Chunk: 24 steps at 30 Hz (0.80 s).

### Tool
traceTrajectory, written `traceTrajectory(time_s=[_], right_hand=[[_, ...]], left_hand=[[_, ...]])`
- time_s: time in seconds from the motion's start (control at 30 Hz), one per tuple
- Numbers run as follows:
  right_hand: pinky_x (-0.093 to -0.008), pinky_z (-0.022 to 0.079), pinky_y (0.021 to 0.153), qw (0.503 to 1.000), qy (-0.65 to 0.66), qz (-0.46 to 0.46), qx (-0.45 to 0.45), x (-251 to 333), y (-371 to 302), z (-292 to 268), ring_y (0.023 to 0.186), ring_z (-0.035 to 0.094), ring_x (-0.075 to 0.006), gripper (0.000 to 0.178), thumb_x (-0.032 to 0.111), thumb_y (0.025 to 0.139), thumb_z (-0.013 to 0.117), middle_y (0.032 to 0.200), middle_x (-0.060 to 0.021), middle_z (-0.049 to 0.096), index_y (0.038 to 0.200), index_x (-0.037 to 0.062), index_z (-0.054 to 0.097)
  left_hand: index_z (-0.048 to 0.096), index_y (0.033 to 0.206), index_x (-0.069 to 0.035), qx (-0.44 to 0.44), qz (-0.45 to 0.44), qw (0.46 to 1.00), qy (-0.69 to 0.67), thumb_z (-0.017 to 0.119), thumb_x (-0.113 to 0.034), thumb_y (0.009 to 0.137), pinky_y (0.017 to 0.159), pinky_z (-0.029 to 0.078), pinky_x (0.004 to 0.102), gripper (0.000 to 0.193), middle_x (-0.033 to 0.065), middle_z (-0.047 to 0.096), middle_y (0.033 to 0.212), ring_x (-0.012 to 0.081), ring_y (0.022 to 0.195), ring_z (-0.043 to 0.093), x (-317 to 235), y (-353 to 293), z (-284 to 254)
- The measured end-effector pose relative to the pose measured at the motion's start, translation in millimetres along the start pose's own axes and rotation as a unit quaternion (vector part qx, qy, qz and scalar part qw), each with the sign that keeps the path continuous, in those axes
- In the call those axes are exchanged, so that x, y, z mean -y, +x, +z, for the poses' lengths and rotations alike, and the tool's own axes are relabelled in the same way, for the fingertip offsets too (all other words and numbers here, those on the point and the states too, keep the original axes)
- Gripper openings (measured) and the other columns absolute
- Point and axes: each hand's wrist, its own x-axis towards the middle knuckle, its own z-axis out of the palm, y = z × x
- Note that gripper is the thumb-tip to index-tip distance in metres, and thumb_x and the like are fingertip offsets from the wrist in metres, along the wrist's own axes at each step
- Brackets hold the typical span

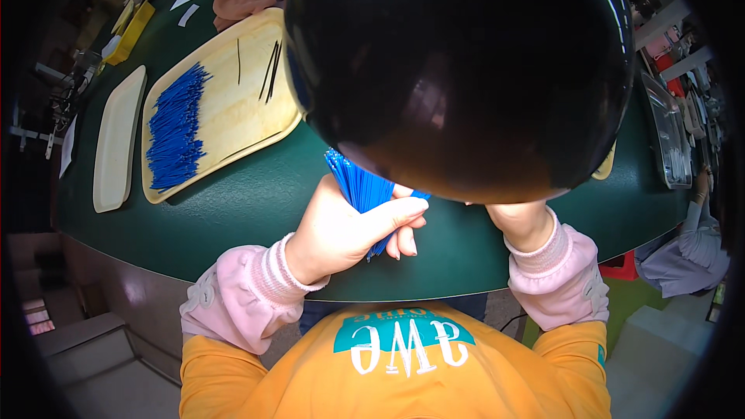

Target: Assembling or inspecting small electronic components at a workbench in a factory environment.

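My left hand (pixel 330 221) is wrapped round a thick bundle of blue wires (pixel 358 186), whose cut ends fan out above the fingers. A few more blue strands poke out past the thumb, beside the rim of a big glossy black dome (pixel 466 70). That dome, like a lampshade, covers the middle of the head view. My right hand (pixel 524 223) reaches under its lower edge, so its fingers and anything in them are hidden. To the left, a cream tray (pixel 256 120) carries a heap of similar blue wires (pixel 177 128) and several thin dark strands (pixel 272 70).
A narrow cream tray (pixel 118 140) lies at the far left of the green table (pixel 256 217). Behind it are a yellow bin (pixel 128 35) and a brown cloth (pixel 244 0). A clear-sided tray (pixel 669 132) stands at the right edge, near another person's sleeve (pixel 698 233).
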Motion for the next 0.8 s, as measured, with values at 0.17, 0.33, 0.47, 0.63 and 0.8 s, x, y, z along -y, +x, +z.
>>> traceTrajectory(time_s=[0.17,0.33,0.47,0.63,0.8], right_hand=[[-0.0167,0.031,0.043,0.99,0.128,0.051,0.017,-5,1,5,0.045,0.04,-0.0044,0.013,0.009,0.081,0.04,0.055,-0.0052,0.049,0.072,0.0021,0.046],[-0.0157,0.03,0.042,0.983,0.161,0.072,0.059,-8,1,4,0.043,0.039,-0.0048,0.014,0.009,0.081,0.038,0.054,-0.0067,0.049,0.079,-0.0004,0.049],[-0.0184,0.037,0.045,0.985,0.164,0.044,0.011,-12,-2,6,0.046,0.043,-0.0067,0.014,0.005,0.078,0.035,0.057,-0.0083,0.05,0.079,-0.0007,0.048],[-0.0188,0.039,0.05,0.998,-0.063,-0.026,0.013,9,1,9,0.053,0.047,-0.0074,0.012,0.0,0.074,0.04,0.062,-0.0062,0.051,0.084,-0.0037,0.046],[-0.0173,0.036,0.049,1.0,-0.019,-0.011,0.002,4,-1,5,0.053,0.045,-0.0057,0.01,0.003,0.076,0.039,0.06,-0.0042,0.05,0.082,-0.0024,0.046]], left_hand=[[0.053,0.079,0.003,0.009,-0.037,0.999,-0.038,0.056,-0.004,0.075,0.046,0.046,0.0204,0.009,0.0102,0.056,0.064,0.0132,0.05,0.056,-1,0,-1],[0.053,0.079,0.003,0.027,-0.035,0.997,-0.057,0.055,-0.005,0.075,0.046,0.046,0.0208,0.009,0.0102,0.056,0.064,0.0132,0.05,0.056,-1,-2,-1],[0.053,0.078,0.003,0.022,-0.048,0.997,-0.058,0.055,-0.005,0.075,0.045,0.046,0.0204,0.009,0.0097,0.056,0.063,0.0128,0.049,0.056,-2,-1,0],[0.053,0.076,0.003,0.005,-0.013,1.0,-0.001,0.056,-0.006,0.075,0.044,0.045,0.0193,0.01,0.0089,0.056,0.062,0.0122,0.049,0.056,-1,0,2],[0.053,0.076,0.003,0.005,-0.012,1.0,0.001,0.056,-0.006,0.075,0.045,0.045,0.0198,0.01,0.0094,0.056,0.063,0.0124,0.05,0.056,-1,1,2]])
